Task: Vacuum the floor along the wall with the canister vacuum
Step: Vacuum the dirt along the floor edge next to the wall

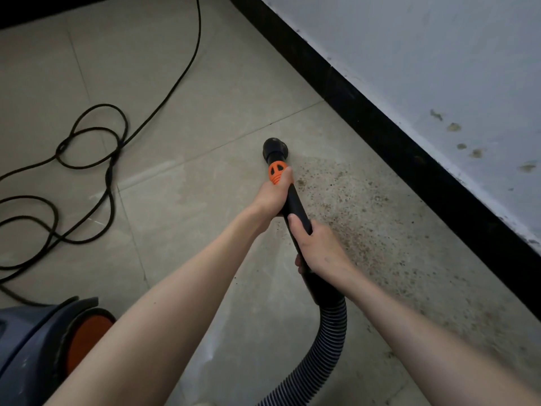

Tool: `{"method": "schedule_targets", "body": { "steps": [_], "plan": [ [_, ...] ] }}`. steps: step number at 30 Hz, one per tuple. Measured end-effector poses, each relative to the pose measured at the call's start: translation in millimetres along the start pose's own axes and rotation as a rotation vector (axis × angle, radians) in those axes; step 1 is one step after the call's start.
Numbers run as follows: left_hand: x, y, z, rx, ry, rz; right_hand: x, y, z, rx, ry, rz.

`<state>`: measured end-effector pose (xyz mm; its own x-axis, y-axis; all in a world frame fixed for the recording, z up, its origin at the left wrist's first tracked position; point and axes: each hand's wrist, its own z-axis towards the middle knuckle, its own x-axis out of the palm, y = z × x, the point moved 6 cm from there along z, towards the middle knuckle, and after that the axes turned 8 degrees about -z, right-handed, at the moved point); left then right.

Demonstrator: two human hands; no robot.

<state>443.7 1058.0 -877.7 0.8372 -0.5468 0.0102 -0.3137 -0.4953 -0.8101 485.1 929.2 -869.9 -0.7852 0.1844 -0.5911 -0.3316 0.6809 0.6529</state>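
A black vacuum wand (296,207) with an orange collar (277,171) ends in a round black nozzle (275,148) set on the tiled floor. My left hand (273,194) grips the wand just behind the orange collar. My right hand (317,247) grips it lower, where the ribbed black hose (330,341) joins. The hose curves down out of view at the bottom. The blue-grey canister (38,347) with an orange part sits at the lower left. Brown dirt specks (366,218) cover the floor between nozzle and wall.
A black skirting board (380,118) runs diagonally under the stained white wall (439,68) on the right. A black power cord (96,148) lies in loops on the tiles at the left and runs up toward the top edge.
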Motion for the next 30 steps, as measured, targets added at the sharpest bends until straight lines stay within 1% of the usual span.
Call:
{"method": "schedule_targets", "body": {
  "steps": [5, 8, 13, 17, 20, 26, 30],
  "plan": [
    [32.4, -4.1, 0.9, -0.009, 0.082, 0.024, -13.7, -12.5, -2.2, 0.058, -0.08, 0.008],
    [42.0, -4.6, 1.0, 0.004, 0.083, 0.051, -17.7, -18.1, -2.2, 0.072, -0.089, 0.05],
    [40.3, 0.3, -3.6, 0.051, 0.035, 0.04, -18.9, -23.5, -4.0, 0.048, 0.002, 0.154],
    [28.8, 12.8, -12.4, 0.065, -0.011, 0.011, -14.8, -26.6, -12.8, 0.02, 0.101, 0.161],
    [18.1, 20.1, -19.9, 0.042, -0.038, -0.018, -9.5, -25.7, -19.1, 0.032, 0.153, 0.173],
    [3.0, 36.9, -40.1, 0.045, -0.073, -0.09, -2.5, -23.4, -36.4, -0.007, 0.239, 0.112],
    [2.4, 43.8, -48.2, 0.053, -0.067, -0.12, -2.6, -25.2, -45.2, -0.002, 0.245, 0.085]
  ]
}}
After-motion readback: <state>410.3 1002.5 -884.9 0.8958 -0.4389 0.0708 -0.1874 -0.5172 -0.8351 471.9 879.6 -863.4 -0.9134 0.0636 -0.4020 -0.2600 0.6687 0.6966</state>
